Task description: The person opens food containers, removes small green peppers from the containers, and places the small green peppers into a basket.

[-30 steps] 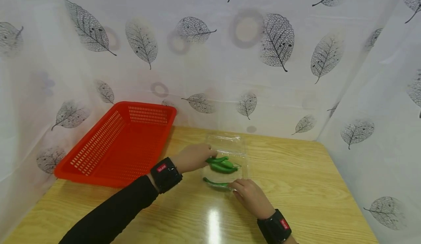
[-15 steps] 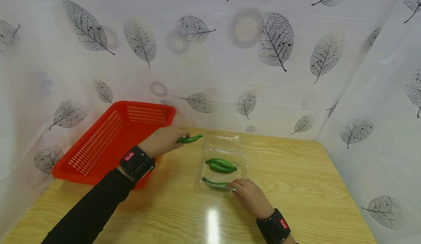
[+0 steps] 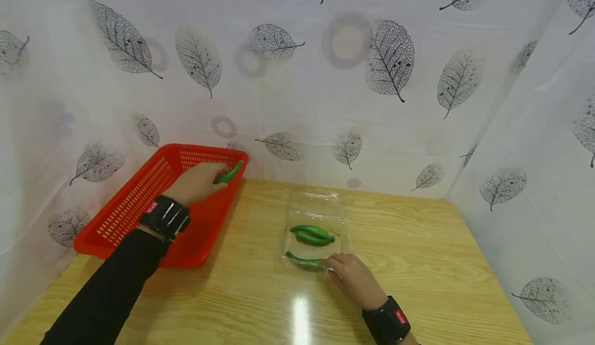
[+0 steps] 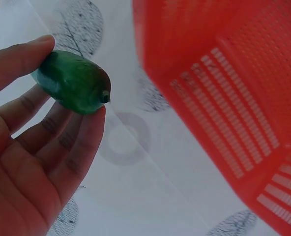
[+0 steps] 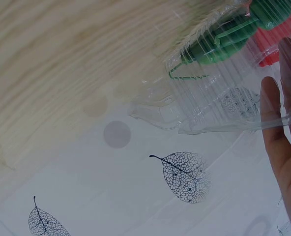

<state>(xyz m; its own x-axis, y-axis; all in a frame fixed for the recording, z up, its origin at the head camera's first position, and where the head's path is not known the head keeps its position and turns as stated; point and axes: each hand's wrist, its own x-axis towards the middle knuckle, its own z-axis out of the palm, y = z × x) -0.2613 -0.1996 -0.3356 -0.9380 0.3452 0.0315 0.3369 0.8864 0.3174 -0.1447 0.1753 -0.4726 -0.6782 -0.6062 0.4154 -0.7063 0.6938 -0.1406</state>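
Left hand (image 3: 197, 182) pinches a green pepper (image 3: 230, 173) between thumb and fingers, jutting ahead and right of it; in the head view both overlap the red basket (image 3: 125, 210). Risks: slick-looking skin could slip the pinch; pepper could clip the rim if the hand is low, height unclear. Right hand (image 3: 355, 280) pinches the clear container (image 3: 316, 251) by its near corner; thin plastic may skid if tugged. Held pepper: glossy, dark green, slightly curved, nub at one end
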